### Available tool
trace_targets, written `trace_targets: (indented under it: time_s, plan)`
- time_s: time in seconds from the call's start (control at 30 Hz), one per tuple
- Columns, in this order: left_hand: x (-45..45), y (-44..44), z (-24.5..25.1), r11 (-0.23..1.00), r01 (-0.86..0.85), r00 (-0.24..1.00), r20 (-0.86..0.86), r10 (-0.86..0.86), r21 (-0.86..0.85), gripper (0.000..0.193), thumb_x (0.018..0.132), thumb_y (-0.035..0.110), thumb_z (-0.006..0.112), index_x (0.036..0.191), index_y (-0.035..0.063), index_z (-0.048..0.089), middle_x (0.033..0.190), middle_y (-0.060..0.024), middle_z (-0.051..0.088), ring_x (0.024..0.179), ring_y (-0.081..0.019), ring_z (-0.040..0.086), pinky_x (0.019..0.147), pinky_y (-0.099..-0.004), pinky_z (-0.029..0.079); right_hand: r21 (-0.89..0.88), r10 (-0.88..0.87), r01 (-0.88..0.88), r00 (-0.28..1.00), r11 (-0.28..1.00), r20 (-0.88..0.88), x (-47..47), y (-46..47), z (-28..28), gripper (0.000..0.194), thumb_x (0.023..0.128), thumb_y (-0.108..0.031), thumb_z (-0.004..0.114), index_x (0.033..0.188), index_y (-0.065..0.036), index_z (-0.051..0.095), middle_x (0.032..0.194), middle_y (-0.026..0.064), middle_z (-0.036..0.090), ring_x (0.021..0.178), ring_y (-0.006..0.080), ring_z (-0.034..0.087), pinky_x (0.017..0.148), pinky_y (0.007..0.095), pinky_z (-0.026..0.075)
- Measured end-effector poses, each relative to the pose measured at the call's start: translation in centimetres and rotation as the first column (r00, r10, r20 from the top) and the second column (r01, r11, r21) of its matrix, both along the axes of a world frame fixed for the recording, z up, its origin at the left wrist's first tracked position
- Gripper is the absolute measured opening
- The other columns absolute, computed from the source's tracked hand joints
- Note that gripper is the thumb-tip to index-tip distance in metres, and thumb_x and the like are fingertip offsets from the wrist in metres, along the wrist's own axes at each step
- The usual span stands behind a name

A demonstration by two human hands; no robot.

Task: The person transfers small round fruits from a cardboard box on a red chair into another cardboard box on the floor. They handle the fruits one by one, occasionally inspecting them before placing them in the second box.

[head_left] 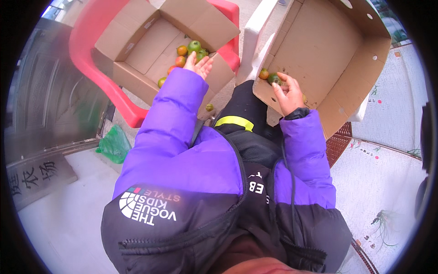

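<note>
My left hand (200, 66) is inside the left cardboard box (155, 48), palm turned up and fingers apart, holding nothing. Just beyond its fingertips lie green tomatoes (194, 46). Orange-red tomatoes (180, 61) line the hand's left side, some partly hidden by the sleeve. In the right cardboard box (318, 44), my right hand (291, 92) has thumb and forefinger on opposite sides of a dark green tomato (274, 78). An orange tomato (263, 74) sits beside it in the near left corner. Another yellowish tomato (304, 98) is mostly hidden behind my right hand.
The left box rests on a red plastic chair (102, 87), the right one on a white plastic chair (255, 29). A small green tomato (209, 107) shows below the left box. A green plastic bag (115, 144) lies at the left, near a metal door (51, 89).
</note>
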State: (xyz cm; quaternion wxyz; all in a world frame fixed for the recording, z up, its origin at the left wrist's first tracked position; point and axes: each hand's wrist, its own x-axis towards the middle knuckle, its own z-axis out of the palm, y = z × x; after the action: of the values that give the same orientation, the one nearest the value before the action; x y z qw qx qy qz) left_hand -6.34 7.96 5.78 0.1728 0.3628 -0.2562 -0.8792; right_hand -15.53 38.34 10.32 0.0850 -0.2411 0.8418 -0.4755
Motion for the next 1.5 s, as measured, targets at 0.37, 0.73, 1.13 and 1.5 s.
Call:
trace_targets:
  time_s: [0.37, 0.73, 1.13, 1.5]
  plan:
    - [5.5, 10.5, 1.7, 0.91, 0.414, 0.889, 0.208, -0.408, 0.016, 0.04, 0.092, 0.027, 0.056, 0.125, 0.0093, 0.043, 0.11, -0.0097, 0.057, 0.09, -0.0186, 0.061, 0.07, -0.0277, 0.051, 0.702, -0.086, 0.01, 0.994, 0.712, 0.072, -9.4, -2.4, -12.8, 0.065, 0.074, -0.029, 0.072, 0.127, -0.003, 0.046, 0.117, 0.0259, 0.056, 0.107, 0.0388, 0.056, 0.094, 0.0412, 0.045]
    - [4.2, 10.0, 0.9, 0.897, 0.441, 0.857, 0.311, -0.411, -0.03, 0.043, 0.092, 0.027, 0.056, 0.129, 0.0113, 0.041, 0.11, -0.0077, 0.057, 0.089, -0.016, 0.06, 0.071, -0.0281, 0.049, 0.535, -0.168, 0.108, 0.984, 0.838, 0.066, -9.7, -2.1, -11.6, 0.068, 0.068, -0.029, 0.076, 0.122, 0.0, 0.045, 0.111, 0.0239, 0.058, 0.102, 0.037, 0.058, 0.089, 0.0391, 0.047]
    - [5.1, 10.4, 3.3, 0.77, 0.63, 0.753, -0.163, -0.637, -0.101, 0.045, 0.094, 0.036, 0.052, 0.132, 0.0142, 0.04, 0.115, -0.004, 0.055, 0.095, -0.013, 0.057, 0.078, -0.0281, 0.049, -0.294, 0.37, -0.297, 0.899, 0.909, 0.235, 2.4, -3.8, 2.3, 0.061, 0.078, -0.011, 0.069, 0.13, -0.005, 0.038, 0.114, 0.0134, 0.055, 0.096, 0.0164, 0.059, 0.08, 0.0291, 0.05]
    - [4.8, 6.6, 0.5, 0.963, 0.249, 0.967, -0.078, -0.242, 0.1, 0.039, 0.086, 0.037, 0.064, 0.114, 0.0114, 0.056, 0.097, -0.0038, 0.06, 0.082, -0.0166, 0.06, 0.068, -0.0281, 0.051, -0.214, 0.31, -0.28, 0.943, 0.936, 0.122, -0.6, -2.6, -0.8, 0.054, 0.078, -0.015, 0.07, 0.127, -0.003, 0.048, 0.117, 0.0127, 0.058, 0.102, 0.0226, 0.058, 0.087, 0.0346, 0.048]
